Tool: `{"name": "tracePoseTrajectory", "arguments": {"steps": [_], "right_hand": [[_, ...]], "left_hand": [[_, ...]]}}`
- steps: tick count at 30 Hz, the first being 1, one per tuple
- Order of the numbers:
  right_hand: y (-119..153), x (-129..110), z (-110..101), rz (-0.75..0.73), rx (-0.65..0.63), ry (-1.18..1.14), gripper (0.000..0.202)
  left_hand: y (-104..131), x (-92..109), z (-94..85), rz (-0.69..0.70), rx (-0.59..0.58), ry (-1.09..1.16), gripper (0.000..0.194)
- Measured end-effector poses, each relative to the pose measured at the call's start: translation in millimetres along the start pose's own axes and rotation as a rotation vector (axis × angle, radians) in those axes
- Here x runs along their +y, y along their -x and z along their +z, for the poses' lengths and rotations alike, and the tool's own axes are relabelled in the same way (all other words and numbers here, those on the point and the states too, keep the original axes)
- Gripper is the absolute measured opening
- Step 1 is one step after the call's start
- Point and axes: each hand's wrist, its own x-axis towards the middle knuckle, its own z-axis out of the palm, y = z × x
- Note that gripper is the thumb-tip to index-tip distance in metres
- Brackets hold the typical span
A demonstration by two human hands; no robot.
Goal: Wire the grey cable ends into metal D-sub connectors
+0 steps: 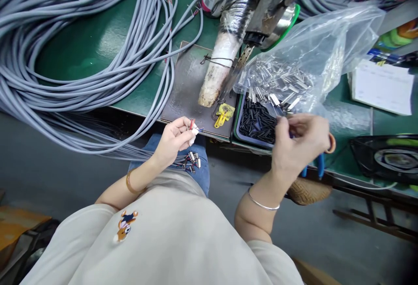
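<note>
Soft glare patches the green tabletop (81,61); edges blur.

On my remote feed I have the left hand (178,136) just left of mid-frame, thumb pinched against the fingers, the left forearm (130,186) slanting up from lower left; my right hand (297,143) sits well apart, right of centre, fingers curled inward, the right forearm (259,204) rising from below
</note>
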Motion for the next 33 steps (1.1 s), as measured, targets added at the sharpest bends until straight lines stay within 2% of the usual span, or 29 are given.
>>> {"name": "tracePoseTrajectory", "arguments": {"steps": [3, 9, 14, 16, 22, 26, 29, 31, 33], "right_hand": [[-0.6, -0.6, -5.9, 0.004, 0.194, -0.112, 0.018], [-7.6, 5.2, 0.3, 0.043, 0.255, -0.358, 0.021], [-6.0, -8.0, 4.2, -0.062, 0.498, -0.505, 0.020], [-2.2, -15.3, 3.7, -0.049, 0.486, -0.578, 0.019], [18.8, -36.9, 1.6, 0.087, 0.131, -0.763, 0.019], [40.2, -53.4, 5.5, 0.101, -0.010, -0.705, 0.017], [55.6, -58.6, 13.4, -0.027, 0.008, -0.527, 0.008], [62.3, -57.2, 18.7, -0.143, 0.010, -0.451, 0.011], [65.4, -54.4, 22.0, -0.187, -0.018, -0.426, 0.013]], "left_hand": [[-0.7, -1.8, 2.4, 0.021, -0.005, 0.001, 0.027], [-1.7, -6.9, 6.6, 0.021, 0.000, -0.008, 0.035], [-3.0, -12.6, 4.5, 0.070, -0.006, -0.055, 0.030], [-4.1, -14.6, 3.7, 0.111, -0.015, -0.073, 0.026], [-5.9, -15.7, 5.0, 0.183, -0.023, -0.106, 0.023], [-6.6, -15.6, 5.7, 0.187, -0.017, -0.112, 0.023], [-7.4, -16.4, 5.9, 0.183, -0.008, -0.116, 0.024], [-7.8, -16.9, 5.5, 0.185, -0.010, -0.111, 0.024], [-7.9, -17.6, 4.4, 0.191, -0.022, -0.105, 0.022]]}}
